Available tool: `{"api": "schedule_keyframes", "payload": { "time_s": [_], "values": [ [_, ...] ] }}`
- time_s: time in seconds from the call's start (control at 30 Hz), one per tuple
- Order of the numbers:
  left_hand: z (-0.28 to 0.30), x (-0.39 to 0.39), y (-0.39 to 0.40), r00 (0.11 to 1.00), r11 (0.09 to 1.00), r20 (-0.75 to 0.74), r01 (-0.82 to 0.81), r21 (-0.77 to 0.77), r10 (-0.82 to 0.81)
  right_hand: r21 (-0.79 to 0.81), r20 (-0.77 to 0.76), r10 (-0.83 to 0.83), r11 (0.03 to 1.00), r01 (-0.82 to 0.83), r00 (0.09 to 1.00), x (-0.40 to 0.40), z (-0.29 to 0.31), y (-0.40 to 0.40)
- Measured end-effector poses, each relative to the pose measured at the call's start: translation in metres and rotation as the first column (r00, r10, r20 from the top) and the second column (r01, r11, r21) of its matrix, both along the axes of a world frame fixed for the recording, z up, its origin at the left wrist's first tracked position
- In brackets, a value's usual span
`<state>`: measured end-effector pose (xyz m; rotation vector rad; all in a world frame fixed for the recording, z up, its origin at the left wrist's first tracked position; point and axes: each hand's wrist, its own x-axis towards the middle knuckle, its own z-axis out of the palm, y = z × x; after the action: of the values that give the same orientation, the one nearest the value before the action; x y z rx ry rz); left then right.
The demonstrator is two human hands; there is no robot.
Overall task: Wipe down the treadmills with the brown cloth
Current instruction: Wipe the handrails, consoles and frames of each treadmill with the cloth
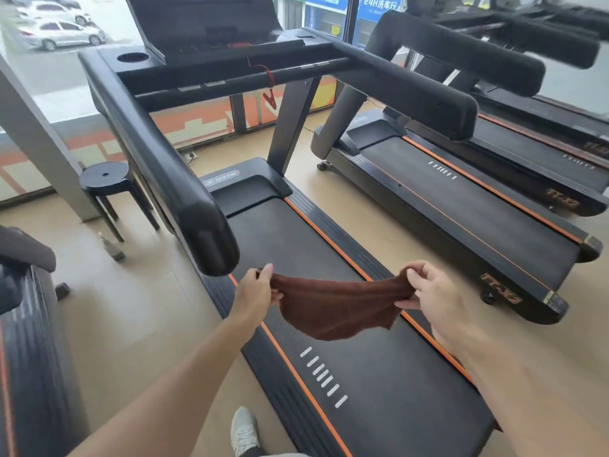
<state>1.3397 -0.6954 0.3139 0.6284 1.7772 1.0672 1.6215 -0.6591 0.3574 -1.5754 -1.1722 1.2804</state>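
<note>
The brown cloth [333,306] hangs stretched between both hands above the belt of the nearest treadmill [379,367]. My left hand [255,291] pinches the cloth's left corner, just below the rounded end of the treadmill's left handrail [171,179]. My right hand [431,293] pinches the right corner over the belt's orange right stripe. The cloth sags in the middle and touches nothing below. The treadmill is black with orange side stripes; its console [211,31] is at the top of the view.
A second treadmill [461,206] stands to the right, a third [543,153] behind it. Another machine [29,324] sits at the left edge. A black stool [108,183] and a bottle [112,247] stand on the floor left of the handrail. My shoe [244,430] is on the floor.
</note>
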Motion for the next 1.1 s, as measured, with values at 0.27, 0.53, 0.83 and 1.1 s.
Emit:
{"api": "schedule_keyframes", "payload": {
  "time_s": [0.27,0.53,0.83,1.1],
  "values": [
    [0.050,0.053,-0.015,0.977,0.979,-0.196,0.115,0.167,-0.081,-0.138,0.108,0.921,0.388,-0.911,0.375,0.016,0.069,-0.028],
    [0.070,0.085,-0.004,0.901,0.882,-0.195,0.425,0.204,-0.388,0.255,0.106,0.675,0.692,-0.676,0.731,-0.012,0.066,-0.006],
    [0.079,0.075,0.062,0.791,0.771,-0.209,0.610,0.185,-0.575,0.342,0.351,0.407,0.783,-0.520,0.844,-0.038,0.054,0.060],
    [0.050,0.041,0.164,0.948,0.955,0.116,0.297,0.012,-0.296,0.218,0.432,0.487,0.760,-0.612,0.759,-0.075,0.028,0.177]
  ]
}}
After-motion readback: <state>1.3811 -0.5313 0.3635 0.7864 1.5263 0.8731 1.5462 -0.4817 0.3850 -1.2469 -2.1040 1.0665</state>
